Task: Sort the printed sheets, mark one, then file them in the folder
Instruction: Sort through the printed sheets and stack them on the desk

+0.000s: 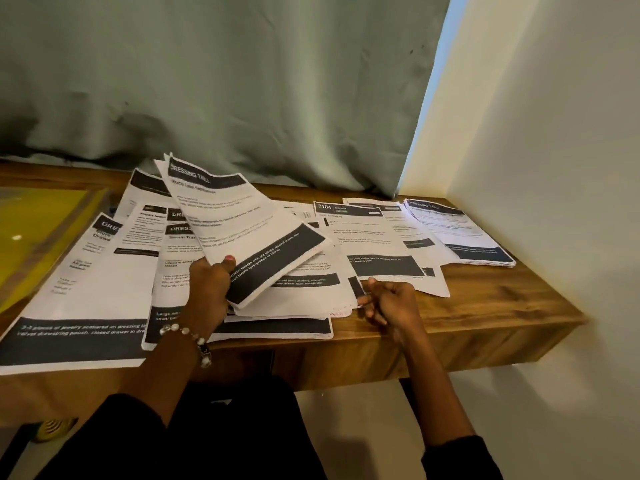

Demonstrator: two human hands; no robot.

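Printed white sheets with dark header and footer bands lie spread over a wooden shelf-desk (485, 306). My left hand (209, 289) grips a small stack of sheets (242, 223) headed "DRESSING TABLE" by its lower left corner, lifting it tilted above the pile. My right hand (391, 303) rests at the desk's front edge, fingers loosely curled, touching the lower right corner of the flat sheets (304, 303) under the lifted stack. A neat stack (460, 233) lies at the far right, loose sheets (374, 237) in the middle. A yellow folder (38, 230) lies at the left.
A grey-green curtain (225, 81) hangs behind the desk, and a cream wall (554, 168) closes the right side. One large sheet (76, 306) overhangs the front left edge. A yellow object (55, 427) sits on the floor below left.
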